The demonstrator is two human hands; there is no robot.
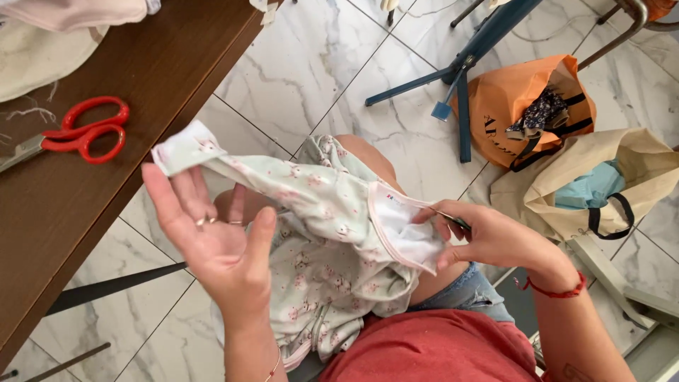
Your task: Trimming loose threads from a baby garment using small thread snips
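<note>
Seated garment handling over a white marbled tile floor (pixel 318 64), brown wooden tabletop (pixel 106 177) at 9 o'clock.

Red-handled scissors (pixel 74 134) lie on the tabletop; an orange bag (pixel 509 99) and a beige tote (pixel 636 170) sit on the floor at 2 o'clock. A pale green floral garment (pixel 318 233) drapes across the lap, between the hands. Left hand (pixel 212 240): open, palm up, fabric draped over the fingers. Right hand (pixel 488 237): pinched on the garment's white inner edge at 3 o'clock.

Two bare hands raised over the lap

The left hand (pixel 212 237) is spread palm-up, fingers splayed, rings on two of them. The right hand (pixel 488 237) is curled, its fingertips pinched together, a red cord around its wrist.
</note>
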